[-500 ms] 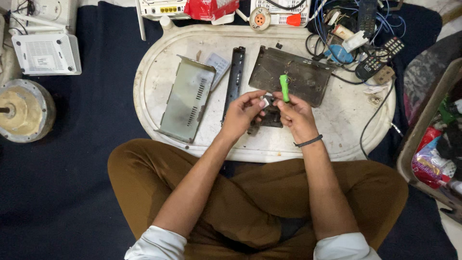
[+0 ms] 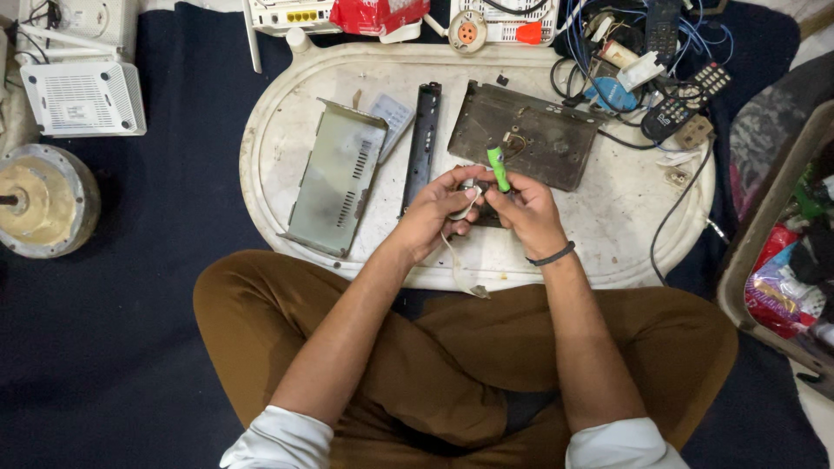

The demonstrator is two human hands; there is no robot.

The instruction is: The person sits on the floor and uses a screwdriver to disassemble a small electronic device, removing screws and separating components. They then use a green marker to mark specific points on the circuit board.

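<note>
Seated cross-legged, I work over a white oval tray table (image 2: 278, 156). My left hand (image 2: 439, 208) grips a small round metal part (image 2: 469, 188) with a pale ribbon cable (image 2: 456, 265) hanging from it. My right hand (image 2: 526, 208), with a dark band at the wrist, holds a green-handled screwdriver (image 2: 498, 168) against that part. Both hands meet above a small dark piece on the table. Just beyond them lies a dark metal base plate (image 2: 539, 130).
A grey vented metal cover (image 2: 339, 178) and a black front strip (image 2: 423, 143) lie on the table's left. Remotes and tangled cables (image 2: 660, 78) sit at the far right, white router boxes (image 2: 82, 95) and a round motor (image 2: 39, 200) on the left floor, a bin (image 2: 782, 243) at right.
The hands have stayed close together over the same spot; the ribbon cable now hangs lower below the left hand.
</note>
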